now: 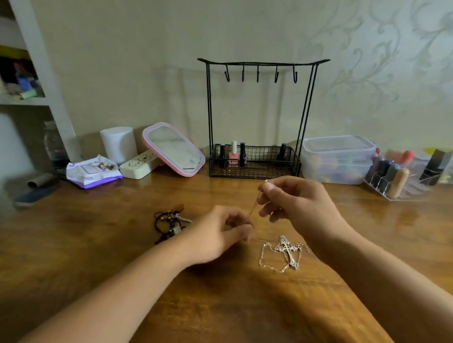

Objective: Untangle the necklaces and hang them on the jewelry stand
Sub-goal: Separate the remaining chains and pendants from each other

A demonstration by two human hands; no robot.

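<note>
A thin gold chain necklace [253, 207] is stretched between my two hands above the wooden table. My right hand [298, 202] pinches its upper end. My left hand [218, 232] pinches its lower end. A silver necklace with a cross pendant [285, 253] lies loose on the table below my right hand. A black cord necklace bundle [167, 224] lies to the left of my left hand. The black wire jewelry stand [259, 70] stands at the back against the wall, its hooks bare.
The stand's basket [253, 169] holds nail polish bottles. A pink-rimmed mirror [173, 149], a white case [139, 165], a wipes pack [92, 173] and a white roll [118, 143] sit back left. Plastic boxes [337, 159] and a clear organiser [400, 177] sit back right.
</note>
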